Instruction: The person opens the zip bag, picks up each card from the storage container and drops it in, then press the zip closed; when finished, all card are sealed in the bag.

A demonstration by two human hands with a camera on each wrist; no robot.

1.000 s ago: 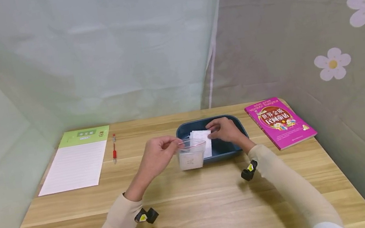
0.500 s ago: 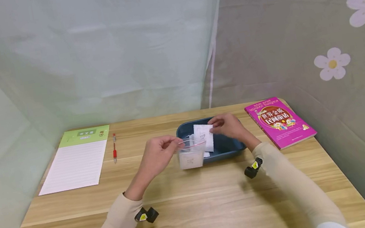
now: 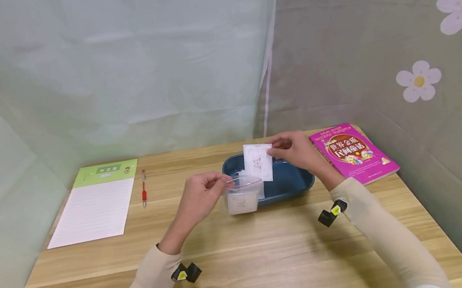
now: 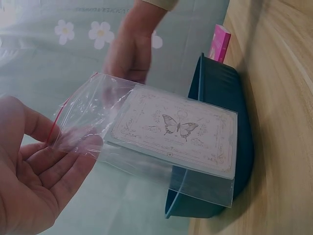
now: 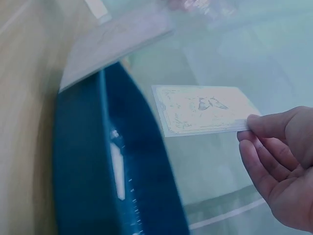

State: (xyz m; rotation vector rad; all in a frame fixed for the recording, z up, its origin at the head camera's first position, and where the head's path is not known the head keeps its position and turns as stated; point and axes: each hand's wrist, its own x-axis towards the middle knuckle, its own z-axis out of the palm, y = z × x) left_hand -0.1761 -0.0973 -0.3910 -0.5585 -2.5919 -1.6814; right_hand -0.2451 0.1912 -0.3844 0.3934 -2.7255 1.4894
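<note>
Above the bin (image 3: 290,197), the right hand (image 3: 294,150) pinches a butterfly card (image 3: 258,162), long axis up-and-down, print facing nearward. At the bin's near side, the left hand (image 3: 200,195) pinches a clear bag (image 3: 242,204).

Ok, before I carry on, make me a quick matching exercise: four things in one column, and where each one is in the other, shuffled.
Things
1. bag
2. loose card
3. tray
4. pen

Places
A. beside the notepad, with nobody touching it
B. between the notepad and the pink book
C. pinched in the right hand
D. held near its red-lined top by the left hand

Pairs: 1-D, 2-C, 3-B, 4-A
</note>
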